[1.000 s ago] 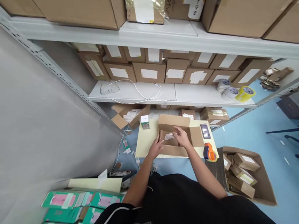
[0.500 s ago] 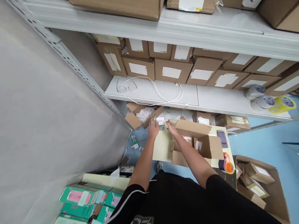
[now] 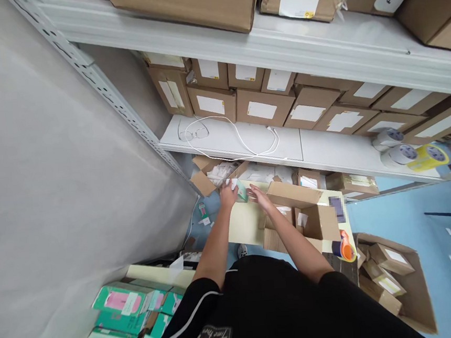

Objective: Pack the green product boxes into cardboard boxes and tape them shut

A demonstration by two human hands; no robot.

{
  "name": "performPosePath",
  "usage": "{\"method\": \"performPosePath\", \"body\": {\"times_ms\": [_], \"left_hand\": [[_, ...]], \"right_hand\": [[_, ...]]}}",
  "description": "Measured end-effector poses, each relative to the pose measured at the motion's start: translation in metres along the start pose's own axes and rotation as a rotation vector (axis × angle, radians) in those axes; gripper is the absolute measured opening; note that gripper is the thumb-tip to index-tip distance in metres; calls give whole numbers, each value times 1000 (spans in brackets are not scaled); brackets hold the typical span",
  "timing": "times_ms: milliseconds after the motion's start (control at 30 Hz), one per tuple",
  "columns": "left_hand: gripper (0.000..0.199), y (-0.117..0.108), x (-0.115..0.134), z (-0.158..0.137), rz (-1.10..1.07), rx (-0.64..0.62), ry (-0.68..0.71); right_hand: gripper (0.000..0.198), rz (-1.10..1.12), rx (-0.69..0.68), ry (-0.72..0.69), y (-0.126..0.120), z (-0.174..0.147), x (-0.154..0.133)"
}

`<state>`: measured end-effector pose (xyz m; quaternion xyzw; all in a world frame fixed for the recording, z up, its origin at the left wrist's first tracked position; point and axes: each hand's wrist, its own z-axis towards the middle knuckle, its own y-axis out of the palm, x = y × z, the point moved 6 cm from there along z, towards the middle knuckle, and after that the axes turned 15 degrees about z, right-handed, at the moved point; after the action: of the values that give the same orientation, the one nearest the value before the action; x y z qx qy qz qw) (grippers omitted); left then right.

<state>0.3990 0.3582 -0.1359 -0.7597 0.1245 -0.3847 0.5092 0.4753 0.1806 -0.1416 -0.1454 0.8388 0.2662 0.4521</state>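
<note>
A small green-and-white box (image 3: 242,192) sits at the far end of the pale yellow table (image 3: 243,225), tilted in my grasp. My left hand (image 3: 228,195) is closed on its left side, thumb and fingers at the white top. To the right of the box, my right hand (image 3: 260,197) has its fingers apart, close to the box's side. Just beneath my right forearm stands an open cardboard carton (image 3: 327,223) with smaller brown boxes inside.
Orange tape dispenser (image 3: 347,250) lies on the table's right edge. A large carton (image 3: 415,289) of brown boxes stands on the floor at right. Behind the table, a shelf (image 3: 242,138) bears glasses, a white cable (image 3: 243,145) and tape rolls. Green boxes (image 3: 118,302) are stacked at lower left.
The small box has turned and tilted, so its green side now shows more. My left hand has closed on it, and my right hand stays beside it.
</note>
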Motion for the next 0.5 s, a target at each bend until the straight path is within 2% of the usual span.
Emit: {"method": "performPosePath", "body": {"times_ms": [67, 133, 233, 333, 500], "left_hand": [[57, -21, -6, -11, -54, 64, 12], [57, -37, -12, -26, -143, 124, 35], [58, -43, -9, -54, -296, 111, 72], [59, -24, 20, -85, -425, -9, 111], [64, 21, 101, -133, -467, -189, 276]], "right_hand": [[59, -77, 8, -85, -19, -14, -5], [65, -155, 72, -171, -39, -31, -7], [73, -209, 242, -240, -68, -61, -5], [72, -229, 338, -299, -93, -96, -7], [72, -278, 518, -449, -154, -163, -24]]}}
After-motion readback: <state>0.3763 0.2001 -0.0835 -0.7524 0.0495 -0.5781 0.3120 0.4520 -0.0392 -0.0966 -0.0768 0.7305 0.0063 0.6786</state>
